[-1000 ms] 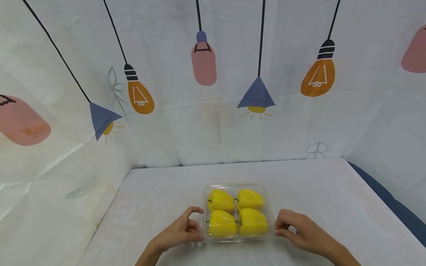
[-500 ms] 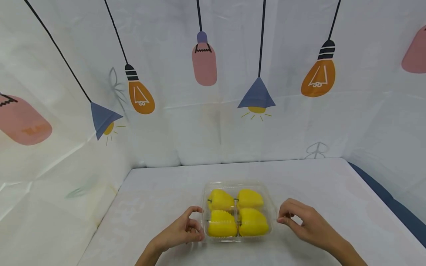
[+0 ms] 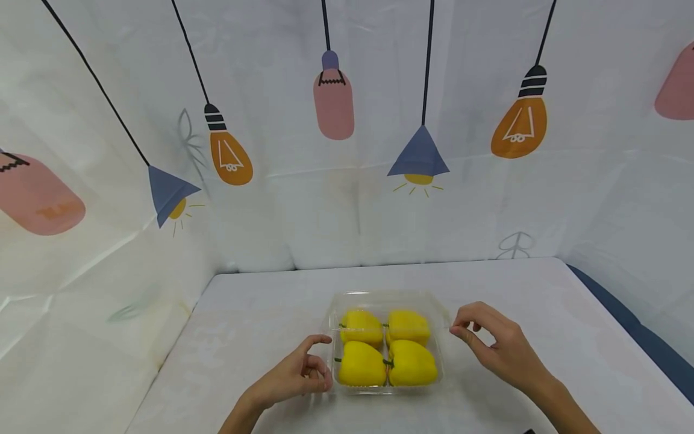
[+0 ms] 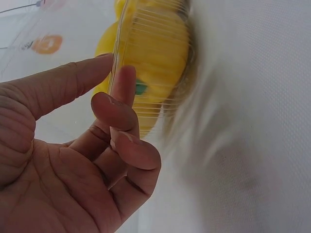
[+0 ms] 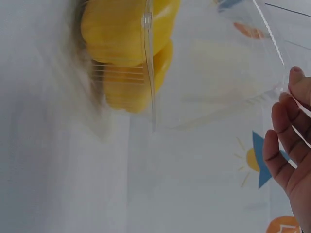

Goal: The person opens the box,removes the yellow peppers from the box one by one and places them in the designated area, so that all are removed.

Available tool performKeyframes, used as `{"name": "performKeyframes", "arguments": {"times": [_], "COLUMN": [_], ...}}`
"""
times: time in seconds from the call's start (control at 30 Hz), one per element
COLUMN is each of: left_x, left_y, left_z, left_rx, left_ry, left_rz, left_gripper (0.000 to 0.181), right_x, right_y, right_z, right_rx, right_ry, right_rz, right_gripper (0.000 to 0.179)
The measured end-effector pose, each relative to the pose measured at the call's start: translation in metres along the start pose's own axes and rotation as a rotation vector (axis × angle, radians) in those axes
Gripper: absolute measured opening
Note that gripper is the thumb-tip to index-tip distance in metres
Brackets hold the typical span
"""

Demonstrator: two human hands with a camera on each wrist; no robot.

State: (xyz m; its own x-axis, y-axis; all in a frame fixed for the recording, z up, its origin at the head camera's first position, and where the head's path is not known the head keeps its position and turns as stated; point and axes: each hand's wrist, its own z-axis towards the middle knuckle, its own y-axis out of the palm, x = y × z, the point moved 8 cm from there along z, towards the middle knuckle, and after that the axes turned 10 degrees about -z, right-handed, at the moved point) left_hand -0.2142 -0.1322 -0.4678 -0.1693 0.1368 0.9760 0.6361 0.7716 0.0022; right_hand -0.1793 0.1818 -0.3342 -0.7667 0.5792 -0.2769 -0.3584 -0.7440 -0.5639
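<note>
A clear plastic clamshell box point(image 3: 387, 390) lies on the table with several yellow bell peppers point(image 3: 362, 364) in it. Their short green stems show. My right hand point(image 3: 496, 343) pinches the front right corner of the hinged clear lid point(image 3: 379, 299), which is tilted up partway over the back peppers. In the right wrist view the lid's corner sits between thumb and fingertips point(image 5: 291, 97). At the box's left side, my left hand point(image 3: 295, 374) holds the rim between thumb and curled fingers; the left wrist view shows the ribbed side wall point(image 4: 150, 48) beyond them.
The white table point(image 3: 260, 301) runs back to a pale fabric wall point(image 3: 303, 223) printed with hanging lamps and bulbs. A dark blue edge point(image 3: 634, 319) borders the table on the right. A small dark object point(image 3: 529, 431) peeks in at the bottom edge.
My right hand has risen and moved away from me with the lid's front edge, swinging the lid up from lying over the box. The left hand and the peppers stay in place.
</note>
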Motion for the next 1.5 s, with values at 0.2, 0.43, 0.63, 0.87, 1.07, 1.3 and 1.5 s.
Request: {"name": "performKeyframes", "arguments": {"times": [0.2,0.43,0.63,0.87,1.07,1.3,1.5], "left_x": [0.001,0.001,0.0,-0.001,-0.001,-0.003,-0.004], "left_y": [-0.001,-0.001,-0.001,-0.002,-0.001,-0.002,-0.003], "left_z": [0.0,-0.002,-0.001,-0.001,0.0,0.0,0.0], "left_rx": [0.004,0.021,0.014,-0.006,-0.013,-0.006,-0.014], "left_ry": [0.0,-0.016,-0.022,-0.013,-0.007,-0.021,-0.02], "left_rz": [0.011,0.0,-0.01,-0.007,-0.004,-0.009,-0.01], "left_gripper": [0.072,0.076,0.076,0.077,0.077,0.077,0.076], "right_x": [0.017,0.023,0.03,0.044,0.054,0.067,0.075], "right_y": [0.004,0.005,0.009,0.022,0.032,0.048,0.062], "right_z": [-0.001,0.009,0.015,0.017,0.017,0.014,0.007], "right_rx": [0.035,0.042,-0.001,-0.134,-0.175,-0.231,-0.299], "right_ry": [-0.002,0.006,0.073,0.234,0.257,0.258,0.26], "right_rz": [-0.028,-0.059,-0.097,-0.135,-0.115,-0.066,-0.093], "right_gripper": [0.022,0.021,0.048,0.069,0.087,0.098,0.094]}}
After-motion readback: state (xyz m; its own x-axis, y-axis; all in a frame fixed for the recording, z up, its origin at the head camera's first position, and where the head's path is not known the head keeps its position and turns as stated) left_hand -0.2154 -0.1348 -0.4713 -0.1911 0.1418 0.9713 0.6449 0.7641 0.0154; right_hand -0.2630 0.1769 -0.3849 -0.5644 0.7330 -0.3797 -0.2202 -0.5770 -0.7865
